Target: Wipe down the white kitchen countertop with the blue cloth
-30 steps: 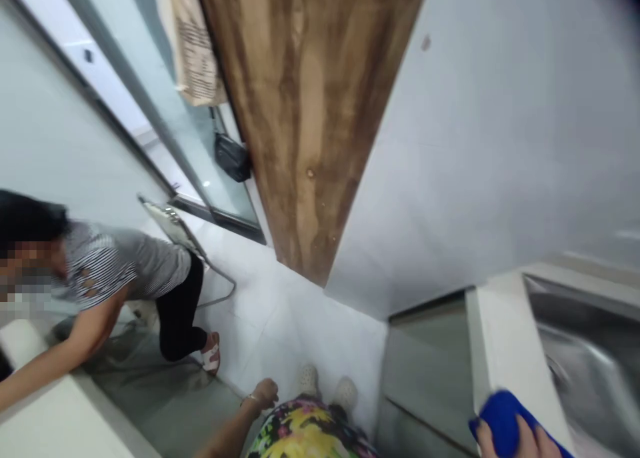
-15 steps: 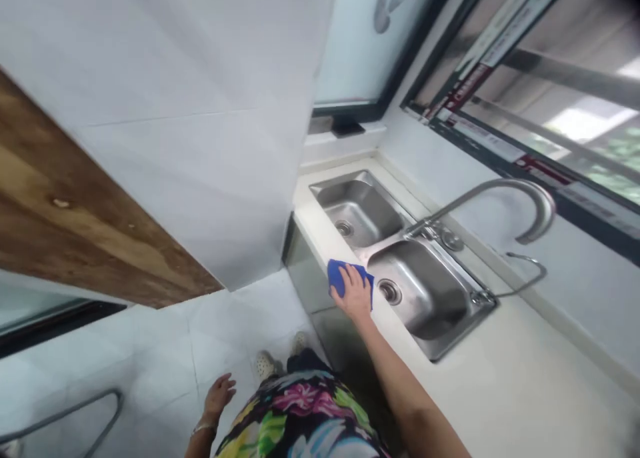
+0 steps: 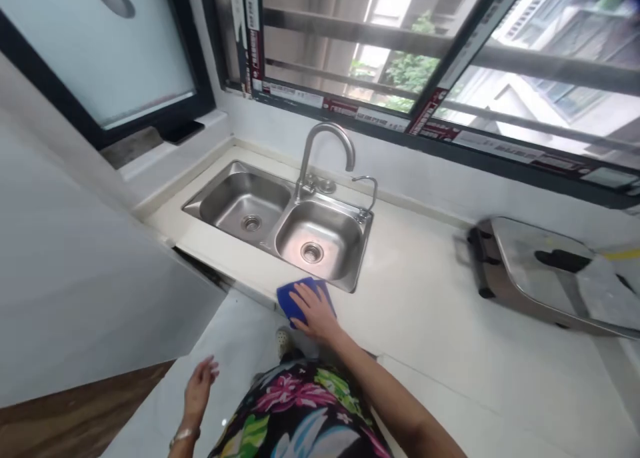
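Note:
My right hand (image 3: 315,313) presses a folded blue cloth (image 3: 287,299) onto the front edge of the white countertop (image 3: 415,311), fingers over its top. Just behind the cloth lies the right basin of a steel double sink (image 3: 250,195). A tall curved faucet (image 3: 325,126) rises at the back of the sink, with a smaller thin spout (image 3: 374,191) to its right. My left hand (image 3: 199,385) hangs over the floor, away from the counter, its fingers loosely apart and holding nothing.
An electric pan with a glass lid (image 3: 545,265) sits on the counter at the right. A dark-framed window (image 3: 400,121) runs along the back wall. At the left stand a grey-white panel (image 3: 90,278) and a frosted pane (image 3: 120,58). A small black object (image 3: 184,133) lies on the ledge.
The view has swung right, bringing the pan and more of the window into sight. My right hand stays on the blue cloth at the counter's front edge. My left hand still hangs free.

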Tool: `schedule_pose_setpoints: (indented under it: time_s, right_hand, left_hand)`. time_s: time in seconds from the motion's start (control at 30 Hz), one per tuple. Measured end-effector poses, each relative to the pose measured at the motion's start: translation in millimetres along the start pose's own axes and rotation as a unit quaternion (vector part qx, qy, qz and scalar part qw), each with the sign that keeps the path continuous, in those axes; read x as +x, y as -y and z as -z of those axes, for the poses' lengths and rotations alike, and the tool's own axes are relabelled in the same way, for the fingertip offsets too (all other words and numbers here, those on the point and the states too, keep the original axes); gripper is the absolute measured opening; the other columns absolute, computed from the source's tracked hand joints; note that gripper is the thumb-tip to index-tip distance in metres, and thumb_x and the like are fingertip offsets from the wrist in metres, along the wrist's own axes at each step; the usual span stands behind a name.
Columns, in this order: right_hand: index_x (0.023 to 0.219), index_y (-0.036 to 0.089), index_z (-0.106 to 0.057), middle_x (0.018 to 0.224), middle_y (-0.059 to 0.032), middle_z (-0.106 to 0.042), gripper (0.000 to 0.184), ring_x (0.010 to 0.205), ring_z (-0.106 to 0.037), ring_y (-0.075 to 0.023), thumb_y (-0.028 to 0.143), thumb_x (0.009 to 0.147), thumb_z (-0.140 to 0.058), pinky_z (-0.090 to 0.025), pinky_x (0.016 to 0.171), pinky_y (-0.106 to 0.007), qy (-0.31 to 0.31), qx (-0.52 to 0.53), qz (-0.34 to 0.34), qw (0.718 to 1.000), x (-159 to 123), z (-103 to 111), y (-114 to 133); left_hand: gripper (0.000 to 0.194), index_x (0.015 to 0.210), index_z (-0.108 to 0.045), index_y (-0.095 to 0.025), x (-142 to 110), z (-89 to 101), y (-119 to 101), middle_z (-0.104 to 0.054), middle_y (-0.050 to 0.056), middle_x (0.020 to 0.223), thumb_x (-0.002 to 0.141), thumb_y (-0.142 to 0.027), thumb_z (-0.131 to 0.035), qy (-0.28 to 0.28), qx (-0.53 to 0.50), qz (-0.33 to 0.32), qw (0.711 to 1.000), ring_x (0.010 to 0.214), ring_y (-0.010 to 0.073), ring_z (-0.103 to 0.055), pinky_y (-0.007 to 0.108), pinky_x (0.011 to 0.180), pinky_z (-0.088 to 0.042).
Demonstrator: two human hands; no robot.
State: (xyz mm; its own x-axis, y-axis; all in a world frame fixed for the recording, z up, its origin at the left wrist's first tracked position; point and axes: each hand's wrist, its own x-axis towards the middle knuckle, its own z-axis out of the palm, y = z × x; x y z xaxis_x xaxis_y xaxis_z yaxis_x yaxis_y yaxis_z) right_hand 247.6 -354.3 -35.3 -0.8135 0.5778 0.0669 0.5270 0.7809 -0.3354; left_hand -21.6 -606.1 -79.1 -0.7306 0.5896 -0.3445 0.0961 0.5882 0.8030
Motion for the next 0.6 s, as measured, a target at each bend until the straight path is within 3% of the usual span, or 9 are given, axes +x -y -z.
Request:
schedule_pose_setpoints:
  time_s: [0.13, 0.3, 0.43, 0.6]
  right_hand:
    - [0.157, 0.025, -0.028, 0.164, -0.0091, -0.028, 0.068, 0.15, -0.026, -0.0298, 0.045, 0.096, -0.049, -0.018, 0.122, -0.059, 0.002, -0.027, -0.066, 0.997, -71, 20, -27]
    - [0.158, 0.028, -0.024, 0.163, -0.0081, -0.031, 0.069, 0.149, -0.031, -0.0299, 0.048, 0.096, -0.046, -0.025, 0.12, -0.057, -0.018, -0.062, -0.124, 0.99, -122, 25, -58]
    - [0.157, 0.029, -0.027, 0.162, -0.0076, -0.034, 0.065, 0.147, -0.034, -0.0301, 0.043, 0.097, -0.044, -0.028, 0.118, -0.055, -0.068, -0.088, -0.192, 0.975, -115, 24, -90]
    - [0.157, 0.028, -0.027, 0.161, -0.0081, -0.036, 0.061, 0.146, -0.034, -0.0291, 0.039, 0.098, -0.038, -0.026, 0.117, -0.055, -0.116, -0.122, -0.275, 0.947, -79, 34, -145]
  left_hand:
    - [0.056, 0.105, -0.068, -0.015, 53, -39.6, -77, -0.077, 0.01, 0.092, 0.081, -0.062, -0.05, 0.042, -0.037, -0.096, 0.994, 0.082, 0.0217, -0.075, 0.042, 0.088, -0.061]
    - [0.036, 0.102, -0.072, -0.018, 71, -100.3, -155, -0.076, 0.006, 0.092, 0.092, -0.037, -0.043, 0.107, 0.025, -0.294, 0.95, 0.087, 0.0188, -0.072, 0.037, 0.09, -0.058]
    - [0.034, 0.097, -0.072, -0.02, 73, -139.0, -183, -0.075, 0.005, 0.092, 0.09, -0.025, -0.04, 0.149, 0.063, -0.391, 0.906, 0.09, 0.0177, -0.07, 0.034, 0.089, -0.057]
    - [0.034, 0.093, -0.074, -0.022, 77, -169.2, -186, -0.077, 0.004, 0.089, 0.087, -0.02, -0.041, 0.157, 0.137, -0.417, 0.884, 0.088, 0.0189, -0.07, 0.035, 0.088, -0.056]
